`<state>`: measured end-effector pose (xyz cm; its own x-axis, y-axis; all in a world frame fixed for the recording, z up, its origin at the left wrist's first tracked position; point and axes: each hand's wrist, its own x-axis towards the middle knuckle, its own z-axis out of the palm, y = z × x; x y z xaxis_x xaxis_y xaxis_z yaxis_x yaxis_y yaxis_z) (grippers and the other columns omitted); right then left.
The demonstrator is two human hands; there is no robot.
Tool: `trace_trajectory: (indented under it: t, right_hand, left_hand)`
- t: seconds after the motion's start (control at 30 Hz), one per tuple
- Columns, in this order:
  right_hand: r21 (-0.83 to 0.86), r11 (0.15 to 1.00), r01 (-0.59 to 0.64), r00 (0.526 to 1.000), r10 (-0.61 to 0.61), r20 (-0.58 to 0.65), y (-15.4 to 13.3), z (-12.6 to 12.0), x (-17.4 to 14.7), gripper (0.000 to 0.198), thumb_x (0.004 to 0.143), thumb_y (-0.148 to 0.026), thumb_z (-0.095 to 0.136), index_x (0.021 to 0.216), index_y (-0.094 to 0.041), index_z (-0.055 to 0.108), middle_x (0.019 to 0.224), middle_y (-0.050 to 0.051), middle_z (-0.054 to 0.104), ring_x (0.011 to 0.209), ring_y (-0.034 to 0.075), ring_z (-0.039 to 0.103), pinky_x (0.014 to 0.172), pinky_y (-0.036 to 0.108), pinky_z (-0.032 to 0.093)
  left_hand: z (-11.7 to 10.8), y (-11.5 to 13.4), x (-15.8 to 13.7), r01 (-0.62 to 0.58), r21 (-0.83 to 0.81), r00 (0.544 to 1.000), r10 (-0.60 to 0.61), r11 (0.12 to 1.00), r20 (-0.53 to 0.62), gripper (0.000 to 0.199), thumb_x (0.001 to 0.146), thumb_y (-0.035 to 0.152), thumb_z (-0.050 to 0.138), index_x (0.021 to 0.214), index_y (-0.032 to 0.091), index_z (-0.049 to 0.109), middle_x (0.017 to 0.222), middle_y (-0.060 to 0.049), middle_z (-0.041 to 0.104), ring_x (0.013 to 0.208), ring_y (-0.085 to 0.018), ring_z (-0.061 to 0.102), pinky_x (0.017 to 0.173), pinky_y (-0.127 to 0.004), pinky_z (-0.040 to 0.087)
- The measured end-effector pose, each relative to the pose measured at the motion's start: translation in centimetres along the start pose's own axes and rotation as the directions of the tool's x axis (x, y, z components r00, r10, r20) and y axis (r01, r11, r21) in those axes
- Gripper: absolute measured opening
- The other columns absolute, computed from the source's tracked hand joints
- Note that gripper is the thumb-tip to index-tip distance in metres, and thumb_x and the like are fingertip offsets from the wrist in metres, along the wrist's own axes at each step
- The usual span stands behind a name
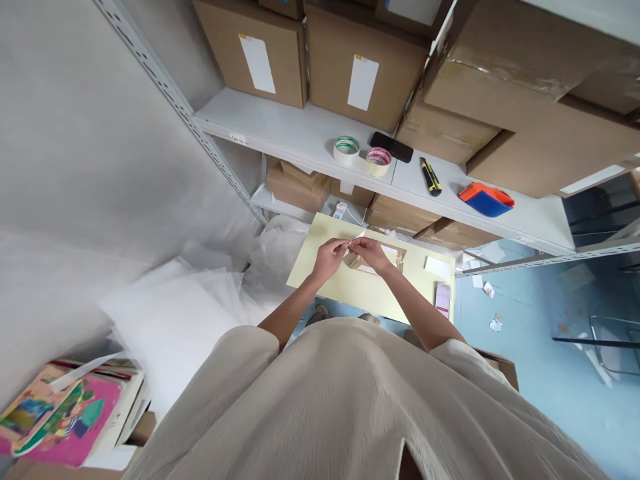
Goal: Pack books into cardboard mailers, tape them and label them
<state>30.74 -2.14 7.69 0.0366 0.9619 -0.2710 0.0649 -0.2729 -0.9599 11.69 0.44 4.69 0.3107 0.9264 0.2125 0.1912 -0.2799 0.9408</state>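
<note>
My left hand (330,259) and my right hand (369,252) meet over a pale yellow tabletop (340,290). Fingers of both hands are pinched together on a small white slip (361,234), whose tip shows above the fingertips. Whether it is paper or a sticker I cannot tell. Partly hidden behind my right hand lies a small brown parcel (400,259) with shiny tape at its end. Further right on the tabletop are a white sheet (438,267) and a phone (443,298) with a lit screen.
A grey shelf (295,130) crosses above the tabletop, bearing cardboard boxes (367,63), two tape rolls (347,150), a black phone-like object (391,147), a utility knife (431,177) and an orange-blue tape dispenser (487,199). White foam sheets (175,320) and books (75,413) lie left.
</note>
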Motion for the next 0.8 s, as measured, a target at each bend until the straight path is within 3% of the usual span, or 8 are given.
trace_trajectory:
  t: [0.47, 0.8]
  right_hand:
    - [-0.205, 0.977, 0.064, 0.998, -0.065, 0.0, 0.2, 1.0, -0.3, 0.048, 0.078, -0.07, 0.086, 0.087, -0.023, 0.08, 0.091, 0.006, 0.081, 0.091, 0.026, 0.072, 0.087, 0.04, 0.057]
    - [-0.188, 0.98, 0.065, 0.998, -0.063, 0.016, -0.7, 2.0, -0.9, 0.035, 0.081, -0.06, 0.081, 0.085, -0.024, 0.08, 0.09, 0.005, 0.08, 0.094, 0.026, 0.073, 0.094, 0.041, 0.058]
  left_hand:
    - [-0.8, -0.4, -1.5, 0.059, -0.029, 0.998, -0.059, 0.998, -0.024, 0.025, 0.109, 0.029, 0.062, 0.112, 0.023, 0.085, 0.114, -0.009, 0.085, 0.101, -0.022, 0.078, 0.09, -0.033, 0.062]
    - [-1.5, -0.3, -2.3, 0.034, 0.007, 0.999, -0.034, 0.999, -0.041, 0.025, 0.11, 0.028, 0.061, 0.115, 0.024, 0.085, 0.116, -0.009, 0.084, 0.104, -0.022, 0.078, 0.092, -0.034, 0.064]
